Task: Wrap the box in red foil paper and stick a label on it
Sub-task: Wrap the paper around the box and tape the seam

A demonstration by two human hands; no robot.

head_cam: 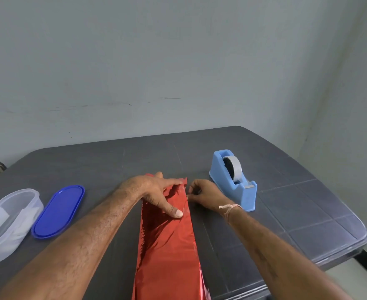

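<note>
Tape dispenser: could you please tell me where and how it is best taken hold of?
Probably grip the tape dispenser across its flat side walls at the tall far end, coming from above: those walls are parallel, and the cutter sits at the low near end.

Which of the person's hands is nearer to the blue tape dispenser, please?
The right hand is nearer, beside the tape dispenser on its left. The left hand lies farther left, pressing on the red foil.

left grip [156, 191] flat, right grip [202, 194] pinched
</note>
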